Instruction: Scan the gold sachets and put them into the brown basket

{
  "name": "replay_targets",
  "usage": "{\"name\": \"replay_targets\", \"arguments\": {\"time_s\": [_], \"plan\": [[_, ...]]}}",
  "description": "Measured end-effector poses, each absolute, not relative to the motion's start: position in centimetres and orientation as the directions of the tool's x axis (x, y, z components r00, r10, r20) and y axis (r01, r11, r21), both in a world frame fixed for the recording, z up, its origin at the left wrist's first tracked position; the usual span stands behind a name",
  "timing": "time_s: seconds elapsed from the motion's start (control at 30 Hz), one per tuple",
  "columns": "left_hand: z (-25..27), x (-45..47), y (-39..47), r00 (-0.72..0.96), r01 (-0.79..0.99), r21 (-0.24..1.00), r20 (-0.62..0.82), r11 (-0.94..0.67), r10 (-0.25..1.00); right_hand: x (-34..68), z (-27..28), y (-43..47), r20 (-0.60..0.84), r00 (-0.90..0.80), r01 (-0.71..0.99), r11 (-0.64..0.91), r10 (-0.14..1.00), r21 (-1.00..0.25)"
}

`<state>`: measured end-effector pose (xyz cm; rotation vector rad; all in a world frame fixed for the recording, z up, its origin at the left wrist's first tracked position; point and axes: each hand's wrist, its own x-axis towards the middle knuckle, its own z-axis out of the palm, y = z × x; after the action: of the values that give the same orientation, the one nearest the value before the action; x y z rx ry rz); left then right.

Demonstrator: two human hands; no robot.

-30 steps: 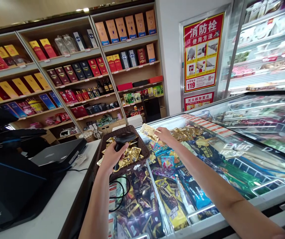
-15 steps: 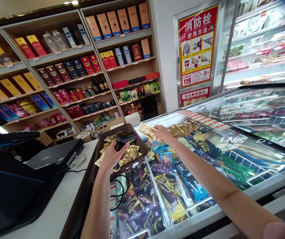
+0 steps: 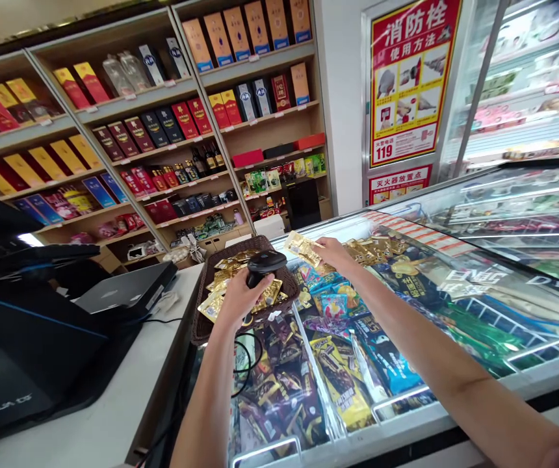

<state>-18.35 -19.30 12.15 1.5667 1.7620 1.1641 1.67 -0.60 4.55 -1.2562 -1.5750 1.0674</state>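
My left hand [image 3: 245, 294] is closed round the handle of a black barcode scanner [image 3: 266, 261], held above a brown wicker basket [image 3: 206, 281]. Gold foil packets [image 3: 211, 305] fill the basket. Between the fingers of my right hand [image 3: 333, 253] is one flat gold packet [image 3: 303, 247], its printed face toward me, just right of the scanner's head. More gold packets [image 3: 372, 249] lie in a row beyond my right hand, on the freezer. The scanner's black cord [image 3: 247, 370] loops down below my left wrist.
A glass-topped freezer [image 3: 328, 416] full of wrapped ice creams spans the middle and right. On the left, a white counter [image 3: 114, 416] bears a black checkout machine [image 3: 26, 351] and a dark laptop-like device [image 3: 118, 292]. Shelves [image 3: 157, 149] of boxes stand behind, beside a red fire-hydrant poster [image 3: 413, 84].
The view has shifted a little, so most things appear farther right. The scanner's head has come nearer the gold packet in my right hand. Both hands keep their holds.
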Motion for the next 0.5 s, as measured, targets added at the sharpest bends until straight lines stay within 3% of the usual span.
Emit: {"name": "replay_targets", "arguments": {"time_s": [0.2, 0.3, 0.5], "plan": [[12.6, -18.7, -19.3, -0.266, 0.551, 0.835, 0.163, 0.011, 0.95, 4.3, 3.2, 2.3, 0.128, 0.032, 0.477, 0.097, 0.991, -0.874], [12.9, -19.4, -19.3, -0.289, 0.507, 0.862, 0.162, 0.008, 0.943, 7.7, 1.9, 4.1, 0.136, 0.217, 0.609, -0.025, 0.967, -0.792], [13.6, -20.6, -19.6, -0.333, 0.474, 0.88, 0.131, 0.045, 0.934, 12.5, -1.2, 5.6, 0.108, 0.436, 0.649, -0.229, 0.893, -0.726]]}}
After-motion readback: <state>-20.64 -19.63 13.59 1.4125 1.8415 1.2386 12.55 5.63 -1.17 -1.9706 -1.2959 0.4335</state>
